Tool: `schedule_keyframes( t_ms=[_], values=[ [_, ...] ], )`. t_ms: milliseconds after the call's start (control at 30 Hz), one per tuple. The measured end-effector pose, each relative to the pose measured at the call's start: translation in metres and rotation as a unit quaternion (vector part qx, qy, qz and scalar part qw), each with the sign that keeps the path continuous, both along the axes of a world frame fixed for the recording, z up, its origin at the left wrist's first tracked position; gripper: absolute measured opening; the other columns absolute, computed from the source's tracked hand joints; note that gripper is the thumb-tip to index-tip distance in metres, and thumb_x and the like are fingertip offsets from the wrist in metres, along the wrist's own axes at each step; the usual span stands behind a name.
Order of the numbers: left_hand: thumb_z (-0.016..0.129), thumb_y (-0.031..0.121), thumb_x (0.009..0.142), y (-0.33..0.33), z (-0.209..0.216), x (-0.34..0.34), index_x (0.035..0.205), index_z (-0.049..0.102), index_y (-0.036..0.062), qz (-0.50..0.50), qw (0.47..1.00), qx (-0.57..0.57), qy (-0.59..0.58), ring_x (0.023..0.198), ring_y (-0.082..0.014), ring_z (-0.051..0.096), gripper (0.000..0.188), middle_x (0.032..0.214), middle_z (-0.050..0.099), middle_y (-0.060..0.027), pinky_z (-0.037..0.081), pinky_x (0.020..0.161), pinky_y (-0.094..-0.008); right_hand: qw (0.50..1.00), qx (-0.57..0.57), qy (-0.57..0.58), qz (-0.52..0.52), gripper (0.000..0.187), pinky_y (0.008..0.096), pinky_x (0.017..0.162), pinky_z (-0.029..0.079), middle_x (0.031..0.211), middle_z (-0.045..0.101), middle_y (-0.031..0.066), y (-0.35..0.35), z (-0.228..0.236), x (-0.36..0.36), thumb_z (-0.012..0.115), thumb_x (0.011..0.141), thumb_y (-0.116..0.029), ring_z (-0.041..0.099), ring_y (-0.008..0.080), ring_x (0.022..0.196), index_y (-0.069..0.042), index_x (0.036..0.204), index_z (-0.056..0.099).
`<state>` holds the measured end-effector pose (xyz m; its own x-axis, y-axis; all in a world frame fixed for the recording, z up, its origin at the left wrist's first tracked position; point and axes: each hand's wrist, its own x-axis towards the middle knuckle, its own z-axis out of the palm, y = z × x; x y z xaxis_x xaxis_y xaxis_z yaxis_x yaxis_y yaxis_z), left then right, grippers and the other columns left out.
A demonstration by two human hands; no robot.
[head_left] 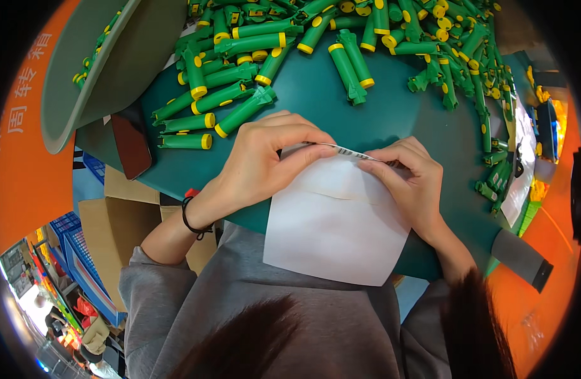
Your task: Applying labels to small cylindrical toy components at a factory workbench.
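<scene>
A white sheet of paper [335, 234] hangs between my hands above the near edge of the dark green table, its lower part over my lap. Its far edge is bent over, and dark printed marks show along that narrow strip. My left hand [265, 151] pinches this edge between thumb and fingers near the middle. Thumb and fingers of my right hand [414, 180] close on the same edge farther right. Just beyond my left hand lie green plastic tubes [243, 114] with yellow end caps, some touching each other.
A large pile of similar green tubes [455, 47] covers the far side and right edge. At the left stand a tilted grey-green bin [132, 69] and a dark flat phone-like object [131, 145]. Below are an open cardboard box [123, 234] and blue crates [82, 265].
</scene>
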<state>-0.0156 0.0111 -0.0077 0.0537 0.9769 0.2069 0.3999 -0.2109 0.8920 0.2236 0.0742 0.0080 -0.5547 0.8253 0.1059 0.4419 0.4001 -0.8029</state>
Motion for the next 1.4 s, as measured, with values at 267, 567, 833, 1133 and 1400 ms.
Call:
schedule_keyframes(
  t_ms=[267,567,833,1133,1400],
  values=[
    [0.08,0.009,0.081,0.007,-0.006,0.003,0.106,0.077,0.0073,-0.046,0.983,0.103,0.145,0.082,-0.0216,0.067,0.025,0.09,0.074,-0.0056,0.052,0.074,-0.0317,0.999,-0.047,0.006,-0.001,0.014,0.0261,0.069,0.048,0.087,0.071,0.0055,0.001,0.006,0.0,0.077,0.084,-0.003,0.062,0.0152,0.081,-0.002,0.098,0.076],
    [0.078,0.012,0.086,0.0,0.002,0.002,0.11,0.075,0.0053,0.025,0.993,0.048,0.102,0.086,-0.0233,0.07,0.026,0.104,0.072,-0.0104,0.056,0.073,-0.0315,0.996,0.049,-0.033,0.067,0.031,0.0278,0.071,0.049,0.099,0.064,0.0086,0.015,-0.011,0.018,0.068,0.088,0.004,0.059,0.0183,0.079,-0.006,0.117,0.074],
    [0.076,0.01,0.088,-0.01,0.002,-0.004,0.113,0.073,0.0042,0.054,0.991,0.042,0.115,0.085,-0.0238,0.07,0.026,0.108,0.07,-0.0104,0.058,0.074,-0.0311,0.968,0.214,-0.101,0.081,0.035,0.0327,0.081,0.046,0.112,0.059,0.0081,0.009,-0.007,-0.018,0.071,0.087,-0.001,0.054,0.0237,0.094,-0.008,0.121,0.072],
    [0.076,0.004,0.07,-0.008,0.0,-0.014,0.101,0.075,0.0068,0.03,0.921,0.223,0.318,0.088,-0.0212,0.067,0.032,0.105,0.07,-0.0051,0.055,0.072,-0.0315,0.989,0.133,0.008,0.059,0.025,0.0297,0.07,0.045,0.095,0.062,0.003,0.008,-0.019,-0.019,0.078,0.081,-0.003,0.054,0.0188,0.085,-0.008,0.106,0.078],
    [0.073,0.005,0.07,-0.007,-0.012,-0.018,0.105,0.074,0.0045,0.024,0.915,0.242,0.322,0.091,-0.0224,0.066,0.036,0.107,0.07,-0.0061,0.055,0.074,-0.0329,0.976,0.201,0.0,0.084,0.031,0.0287,0.07,0.045,0.099,0.063,0.0035,0.008,-0.025,-0.018,0.078,0.081,-0.002,0.054,0.0187,0.087,-0.01,0.111,0.078]
  ],
)
